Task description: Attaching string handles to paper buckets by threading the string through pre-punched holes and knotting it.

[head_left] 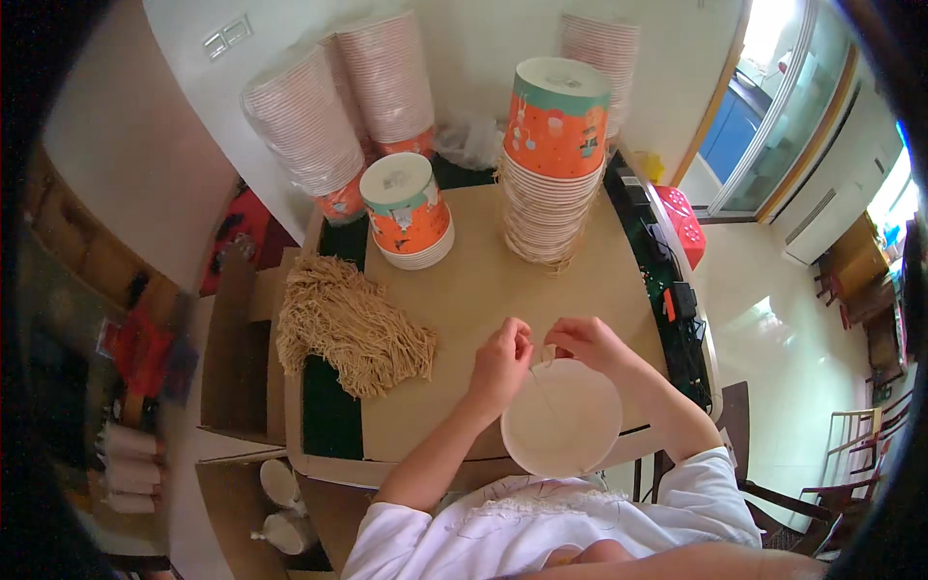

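Note:
A white-lined paper bucket point(561, 425) is tilted toward me at the table's front edge, its open mouth showing. My left hand point(503, 360) is closed in a pinch at the bucket's far rim, on what looks like a thin tan cord. Just right of it, my right hand point(588, 342) pinches a short tan loop of the same cord by the rim. A thin strand runs from between the hands across the bucket's mouth. A large bundle of tan cords point(353, 324) lies to the left of my hands.
Beyond my hands stand a tall stack of upturned orange-and-green buckets point(556, 145) and a shorter stack point(406, 213). Plastic-wrapped stacks point(304, 121) line the wall. Chargers and a power strip point(681, 300) edge the table's right side. An open carton point(256, 512) with buckets sits lower left.

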`<act>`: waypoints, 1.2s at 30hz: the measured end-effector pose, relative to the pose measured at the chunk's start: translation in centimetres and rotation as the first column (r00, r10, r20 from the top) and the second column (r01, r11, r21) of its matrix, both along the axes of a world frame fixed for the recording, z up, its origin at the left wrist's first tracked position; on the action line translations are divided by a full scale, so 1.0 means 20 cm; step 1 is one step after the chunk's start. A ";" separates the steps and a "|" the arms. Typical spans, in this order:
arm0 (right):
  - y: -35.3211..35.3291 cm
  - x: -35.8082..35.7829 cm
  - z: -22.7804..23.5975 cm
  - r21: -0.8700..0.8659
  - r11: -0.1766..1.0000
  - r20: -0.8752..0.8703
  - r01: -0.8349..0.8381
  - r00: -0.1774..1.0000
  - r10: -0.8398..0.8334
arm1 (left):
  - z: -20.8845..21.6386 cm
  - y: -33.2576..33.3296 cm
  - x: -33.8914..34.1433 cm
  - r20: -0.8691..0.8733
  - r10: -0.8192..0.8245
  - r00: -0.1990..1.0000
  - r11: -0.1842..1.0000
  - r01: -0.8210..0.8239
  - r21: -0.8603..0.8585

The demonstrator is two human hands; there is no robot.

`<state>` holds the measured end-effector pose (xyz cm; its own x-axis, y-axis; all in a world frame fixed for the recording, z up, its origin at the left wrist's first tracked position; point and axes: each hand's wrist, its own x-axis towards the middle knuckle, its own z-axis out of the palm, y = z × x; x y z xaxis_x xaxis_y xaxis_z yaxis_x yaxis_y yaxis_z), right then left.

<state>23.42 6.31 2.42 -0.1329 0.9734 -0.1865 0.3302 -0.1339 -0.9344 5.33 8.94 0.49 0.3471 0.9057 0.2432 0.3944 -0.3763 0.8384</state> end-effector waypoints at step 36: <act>0.06 0.03 -0.05 -0.036 0.999 -0.343 -0.033 0.939 0.019 | 0.09 0.00 0.02 -0.045 -0.138 0.989 0.974 0.128 -0.186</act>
<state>23.99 7.42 1.51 -0.2209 0.9614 -0.1643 -0.0054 -0.1696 -0.9855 5.75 8.97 2.33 0.4761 0.8777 0.0550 0.4006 -0.2721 0.8749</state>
